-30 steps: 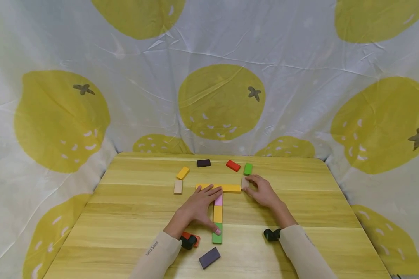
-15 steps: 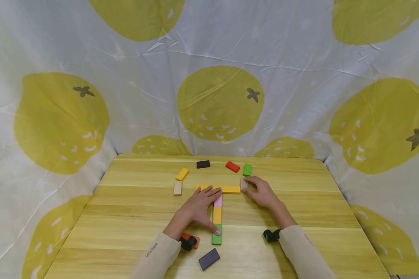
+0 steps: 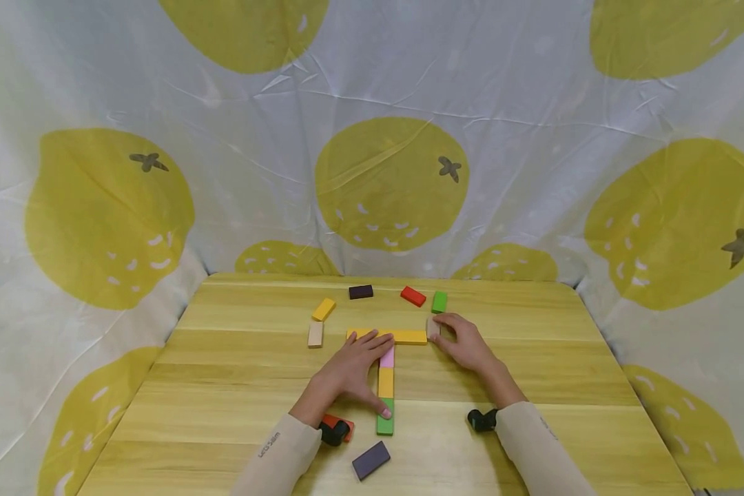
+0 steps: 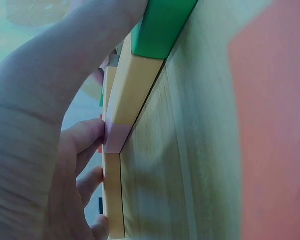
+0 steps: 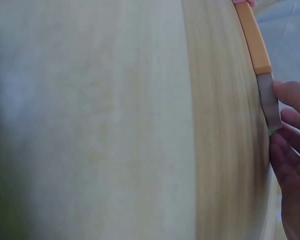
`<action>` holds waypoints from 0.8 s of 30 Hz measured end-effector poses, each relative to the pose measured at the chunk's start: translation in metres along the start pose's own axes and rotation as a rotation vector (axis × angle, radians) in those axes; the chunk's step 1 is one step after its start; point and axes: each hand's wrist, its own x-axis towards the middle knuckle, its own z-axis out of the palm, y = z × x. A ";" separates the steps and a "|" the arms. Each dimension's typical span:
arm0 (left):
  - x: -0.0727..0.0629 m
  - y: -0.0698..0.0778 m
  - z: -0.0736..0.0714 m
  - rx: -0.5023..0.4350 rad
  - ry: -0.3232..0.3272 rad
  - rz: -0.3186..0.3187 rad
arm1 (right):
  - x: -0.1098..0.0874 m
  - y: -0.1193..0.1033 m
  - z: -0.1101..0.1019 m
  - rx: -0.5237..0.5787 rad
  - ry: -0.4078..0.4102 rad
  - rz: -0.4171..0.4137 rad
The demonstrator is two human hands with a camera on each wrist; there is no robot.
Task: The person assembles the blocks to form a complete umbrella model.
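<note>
The pale wooden block [image 5: 269, 102] lies at the right-hand end of the yellow row [image 3: 410, 337], set crosswise to it and, in the right wrist view, seemingly touching it; the right hand [image 3: 467, 342] pinches it narrowly, fingertips at the far end, thumb at the near; the left hand [image 3: 351, 365] is spread wide, fingertips on the yellow row, thumb on the near green block [image 3: 384, 426], spanning the pink block [image 3: 387, 357] and the lower yellow block [image 3: 386, 383]; the likeliest trouble, as I judge it, is a sideways push from the wooden block shoving the row off line, since the left hand bears on it only by fingertips; a drag of that thumb could also open a gap in the stem, and the right fingertips might knock the far green block [image 3: 439, 302], which sits just beyond; compared with a second ago, the blocks and both hands keep the same arrangement, the head view alone having shifted slightly.
</note>
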 end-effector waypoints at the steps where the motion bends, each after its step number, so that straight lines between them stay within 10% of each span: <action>1: 0.000 0.000 0.000 0.000 -0.001 -0.001 | 0.000 0.000 0.000 -0.003 -0.002 -0.002; 17: -0.001 -0.001 -0.001 0.017 0.000 -0.004 | 0.002 0.000 0.000 0.006 -0.003 -0.018; 24: -0.001 0.001 -0.001 0.017 -0.002 0.003 | 0.015 0.001 -0.008 0.044 0.069 0.110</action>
